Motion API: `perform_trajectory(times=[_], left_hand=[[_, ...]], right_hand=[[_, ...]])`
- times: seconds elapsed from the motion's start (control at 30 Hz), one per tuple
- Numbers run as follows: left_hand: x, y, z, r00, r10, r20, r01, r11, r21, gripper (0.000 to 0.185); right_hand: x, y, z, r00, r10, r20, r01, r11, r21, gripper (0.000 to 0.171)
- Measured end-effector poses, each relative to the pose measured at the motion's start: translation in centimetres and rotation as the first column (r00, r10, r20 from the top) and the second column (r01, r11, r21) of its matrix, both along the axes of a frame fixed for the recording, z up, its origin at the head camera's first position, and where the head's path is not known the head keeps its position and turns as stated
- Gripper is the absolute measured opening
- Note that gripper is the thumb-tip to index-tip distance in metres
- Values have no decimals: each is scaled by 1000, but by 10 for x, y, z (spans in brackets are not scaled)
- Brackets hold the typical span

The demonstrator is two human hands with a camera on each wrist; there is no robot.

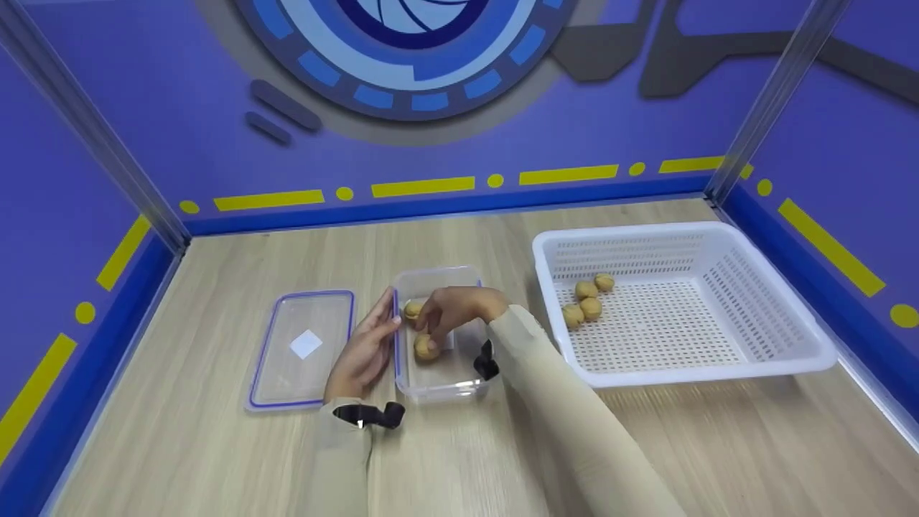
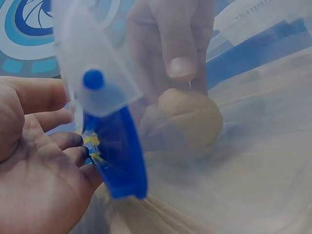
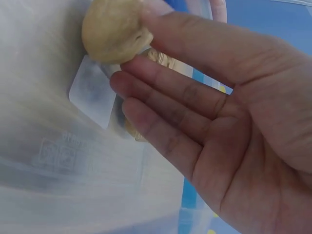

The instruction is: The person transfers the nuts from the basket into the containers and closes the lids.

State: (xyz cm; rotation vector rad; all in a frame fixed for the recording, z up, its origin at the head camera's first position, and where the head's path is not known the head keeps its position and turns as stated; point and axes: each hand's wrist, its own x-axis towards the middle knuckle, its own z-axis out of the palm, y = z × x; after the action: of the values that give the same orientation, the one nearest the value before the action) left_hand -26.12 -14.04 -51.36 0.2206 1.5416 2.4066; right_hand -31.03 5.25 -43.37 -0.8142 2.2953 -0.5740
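A clear plastic container (image 1: 459,382) stands mid-table with two walnuts in it. My right hand (image 1: 452,307) reaches down into it and pinches the nearer walnut (image 1: 426,349) between thumb and fingertips. The right wrist view shows that walnut (image 3: 114,31) at the tips of my right hand (image 3: 161,92), and the second walnut (image 1: 413,310) lies just behind. My left hand (image 1: 366,348) rests flat, fingers straight, against the container's left wall. In the left wrist view my left hand (image 2: 34,170) lies open by the container's blue clasp (image 2: 117,146), with the walnut (image 2: 190,122) beyond.
The container's blue-rimmed lid (image 1: 316,316) lies flat left of my left hand. A white perforated basket (image 1: 689,373) stands to the right and holds several walnuts (image 1: 585,301) in its back left corner. Purple walls close in the table on three sides.
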Motion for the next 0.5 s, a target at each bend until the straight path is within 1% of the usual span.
perform_trajectory(times=[0.23, 0.33, 0.5], left_hand=[[1, 0, 1, 1000, 8, 14, -8, 1000, 5, 68], [1, 1, 1, 1000, 7, 9, -7, 1000, 12, 68], [0, 1, 0, 1000, 2, -4, -2, 1000, 23, 69]], right_hand=[[-1, 4, 3, 1000, 4, -16, -5, 1000, -9, 44], [-2, 6, 6, 1000, 7, -21, -7, 1000, -18, 44], [-4, 12, 13, 997, 49, -52, -51, 998, -47, 40]])
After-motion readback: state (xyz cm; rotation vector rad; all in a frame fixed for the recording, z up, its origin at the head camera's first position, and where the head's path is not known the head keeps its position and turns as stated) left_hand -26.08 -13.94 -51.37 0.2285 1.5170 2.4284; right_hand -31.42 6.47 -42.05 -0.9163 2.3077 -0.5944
